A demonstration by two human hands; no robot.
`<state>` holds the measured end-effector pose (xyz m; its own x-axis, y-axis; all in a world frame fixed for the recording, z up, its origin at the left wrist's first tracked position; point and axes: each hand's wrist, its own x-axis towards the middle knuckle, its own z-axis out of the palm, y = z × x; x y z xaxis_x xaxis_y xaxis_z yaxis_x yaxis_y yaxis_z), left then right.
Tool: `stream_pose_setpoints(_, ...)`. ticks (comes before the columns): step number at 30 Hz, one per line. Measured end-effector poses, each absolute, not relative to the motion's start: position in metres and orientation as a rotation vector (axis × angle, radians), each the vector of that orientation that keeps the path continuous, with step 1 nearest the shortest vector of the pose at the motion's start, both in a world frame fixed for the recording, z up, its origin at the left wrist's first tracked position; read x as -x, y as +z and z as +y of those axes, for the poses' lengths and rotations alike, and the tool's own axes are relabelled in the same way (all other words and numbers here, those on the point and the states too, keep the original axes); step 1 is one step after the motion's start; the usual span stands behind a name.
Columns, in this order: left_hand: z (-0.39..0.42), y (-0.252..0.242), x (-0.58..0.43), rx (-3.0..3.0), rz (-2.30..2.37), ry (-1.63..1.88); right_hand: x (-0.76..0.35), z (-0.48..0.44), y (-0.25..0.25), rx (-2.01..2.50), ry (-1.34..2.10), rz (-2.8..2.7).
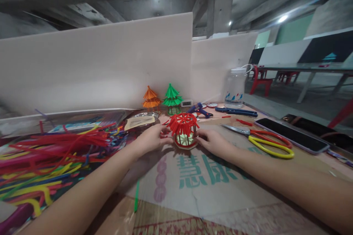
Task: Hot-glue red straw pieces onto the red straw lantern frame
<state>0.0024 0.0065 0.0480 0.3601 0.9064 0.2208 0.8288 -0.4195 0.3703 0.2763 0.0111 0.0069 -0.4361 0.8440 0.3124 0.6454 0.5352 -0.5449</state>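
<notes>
A small red pavilion model (183,126), seemingly made of fuzzy craft stems, stands upright on the cardboard (190,198) in front of me. Its roof is a ring of red strips with open gaps on top, carried on brown posts over a pale round base with a red edge. From the left, my left hand (154,140) pinches its side with bent fingers. My right hand (213,142) grips the opposite side, thumb and fingers at a post and the base. Behind it stand a finished-looking orange pavilion (151,99) and a green pavilion (172,99).
Loose coloured craft stems (63,147) heap at the left. Orange-and-yellow scissors (261,140), a phone (289,134), blue pliers-like tool (235,111) and glue gun (199,110) lie right and behind. A clear bottle (235,88) stands by the white partition (110,66).
</notes>
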Motion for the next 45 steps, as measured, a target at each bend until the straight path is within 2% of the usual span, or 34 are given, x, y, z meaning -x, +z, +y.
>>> stream_pose_setpoints(5, 0.008, 0.026, -0.017, -2.413, 1.173, 0.881, -0.276, 0.013, 0.004, 1.184, 0.482, -2.217)
stream_pose_setpoints(12, 0.005, 0.004, -0.028, -2.517, 1.23, 1.11, -0.277, 0.012, 0.004, 1.154, 0.495, -2.232)
stream_pose_setpoints(23, 0.003, 0.001, -0.029, -2.599, 1.228, 1.115, -0.275, 0.006, 0.012, 1.147, 0.395, -2.299)
stream_pose_setpoints(29, 0.005, -0.005, -0.029, -2.615, 1.303, 1.132, -0.283, 0.001, 0.018, 1.128, 0.179, -2.324)
stream_pose_setpoints(36, 0.003, -0.001, -0.029, -2.651, 1.325, 1.087, -0.286, 0.0, 0.038, 0.907, 0.116, -1.869)
stream_pose_setpoints(42, -0.001, 0.002, -0.031, -2.698, 1.381, 1.03, -0.285, -0.016, 0.065, 0.743, -0.198, -2.168)
stream_pose_setpoints(45, 0.0, -0.001, -0.03, -2.746, 1.38, 1.014, -0.284, -0.022, 0.067, 0.774, -0.21, -2.249)
